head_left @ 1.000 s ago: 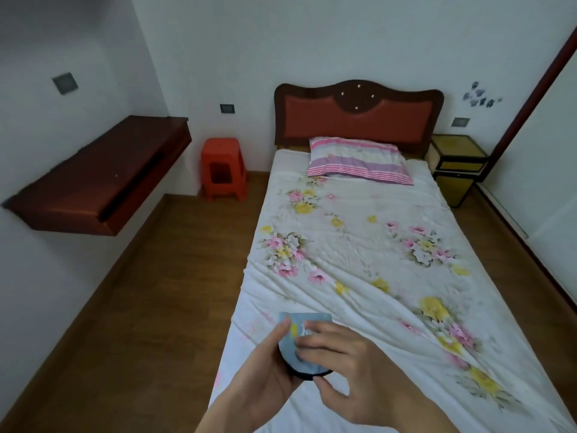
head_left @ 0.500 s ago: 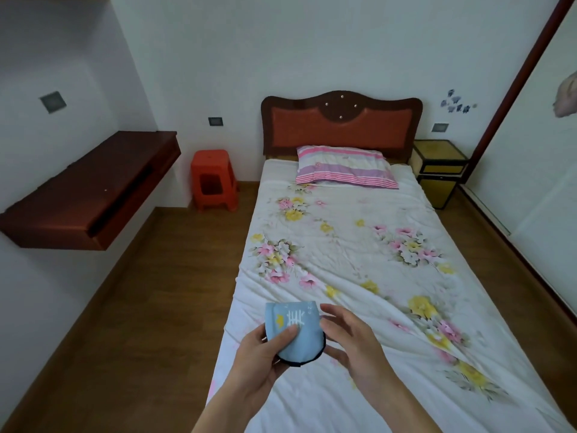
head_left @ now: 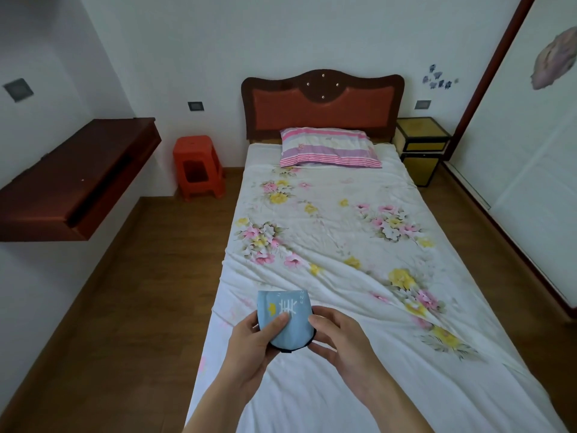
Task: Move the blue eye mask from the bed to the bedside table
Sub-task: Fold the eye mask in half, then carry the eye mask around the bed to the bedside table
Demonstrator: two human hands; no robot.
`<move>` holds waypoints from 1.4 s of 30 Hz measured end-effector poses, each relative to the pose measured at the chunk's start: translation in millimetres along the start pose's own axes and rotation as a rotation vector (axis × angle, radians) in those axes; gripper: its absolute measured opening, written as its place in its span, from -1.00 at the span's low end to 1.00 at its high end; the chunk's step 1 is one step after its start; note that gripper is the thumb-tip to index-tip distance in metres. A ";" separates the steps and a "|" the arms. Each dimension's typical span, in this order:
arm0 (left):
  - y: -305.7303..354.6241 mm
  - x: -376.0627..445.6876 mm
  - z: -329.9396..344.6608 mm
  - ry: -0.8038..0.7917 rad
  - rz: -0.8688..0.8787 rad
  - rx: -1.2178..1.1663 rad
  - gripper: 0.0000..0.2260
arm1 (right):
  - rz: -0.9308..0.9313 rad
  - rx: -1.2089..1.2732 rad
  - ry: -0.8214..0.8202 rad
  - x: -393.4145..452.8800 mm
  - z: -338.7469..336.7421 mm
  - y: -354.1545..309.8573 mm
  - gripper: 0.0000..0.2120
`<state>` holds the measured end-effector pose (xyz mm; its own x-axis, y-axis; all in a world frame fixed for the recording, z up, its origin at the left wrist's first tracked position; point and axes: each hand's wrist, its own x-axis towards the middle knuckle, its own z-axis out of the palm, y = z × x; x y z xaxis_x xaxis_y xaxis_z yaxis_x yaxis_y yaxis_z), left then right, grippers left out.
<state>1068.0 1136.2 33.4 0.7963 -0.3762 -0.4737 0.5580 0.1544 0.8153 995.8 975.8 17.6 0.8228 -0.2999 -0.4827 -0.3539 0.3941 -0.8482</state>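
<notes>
The blue eye mask (head_left: 285, 317), folded, with white marks and a black edge, is held above the foot of the bed (head_left: 343, 245). My left hand (head_left: 253, 342) grips it, thumb pressed on its front. My right hand (head_left: 340, 335) touches its right edge with the fingers curled beside it. The yellow and black bedside table (head_left: 421, 145) stands at the far right of the headboard, far from both hands.
A striped pillow (head_left: 327, 148) lies at the head of the bed. A red plastic stool (head_left: 198, 165) stands left of the bed. A dark wooden shelf (head_left: 71, 179) juts from the left wall. Wooden floor runs along both sides of the bed.
My right hand came off the front of the mask and now rests at its right edge. The mask unfolded a little and shows its print. The view tilted up slightly.
</notes>
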 end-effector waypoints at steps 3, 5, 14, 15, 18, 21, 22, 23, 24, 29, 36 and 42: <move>-7.0 -7.6 4.5 -0.007 0.011 0.015 -0.62 | -0.006 -0.013 0.000 -8.5 -8.0 4.0 -0.73; -10.7 -11.1 5.4 -0.022 0.011 0.024 -0.65 | -0.009 -0.011 0.009 -13.9 -12.6 7.2 -0.71; -13.4 -24.3 -4.6 -0.190 -0.023 0.106 -0.81 | -0.068 0.076 0.181 -58.2 -8.3 21.8 -0.68; -13.5 -25.6 -6.3 -0.214 -0.030 0.118 -0.82 | -0.074 0.093 0.204 -64.9 -6.7 25.2 -0.68; -16.9 -30.9 -8.6 -0.311 -0.051 0.153 -0.80 | -0.097 0.152 0.288 -85.9 -3.0 39.9 -0.68; -26.4 -38.5 -4.5 -0.407 -0.078 0.213 -0.73 | -0.112 0.199 0.384 -109.4 -2.1 59.9 -0.76; -30.7 -41.7 -1.9 -0.438 -0.089 0.232 -0.71 | -0.113 0.220 0.421 -118.3 -2.6 66.9 -0.81; -35.1 -45.3 1.5 -0.473 -0.101 0.251 -0.70 | -0.115 0.244 0.461 -127.6 -3.6 73.5 -0.84; -40.0 -49.6 5.9 -0.509 -0.116 0.272 -0.69 | -0.116 0.265 0.500 -137.5 -5.3 79.8 -0.86; -67.4 -70.9 40.8 -0.683 -0.166 0.396 -0.73 | -0.133 0.373 0.696 -185.8 -28.9 103.0 -0.78; -121.1 -109.9 112.7 -0.897 -0.229 0.534 -0.73 | -0.212 0.536 0.938 -253.1 -79.1 135.1 -0.79; -180.5 -143.6 188.5 -1.030 -0.262 0.648 -0.68 | -0.287 0.619 1.065 -304.1 -142.9 158.1 -0.83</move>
<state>808.9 990.2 17.0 -0.0385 -0.9137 -0.4046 0.2211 -0.4026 0.8883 626.0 1005.1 -0.8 -0.0309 -0.8773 -0.4790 0.2814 0.4522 -0.8464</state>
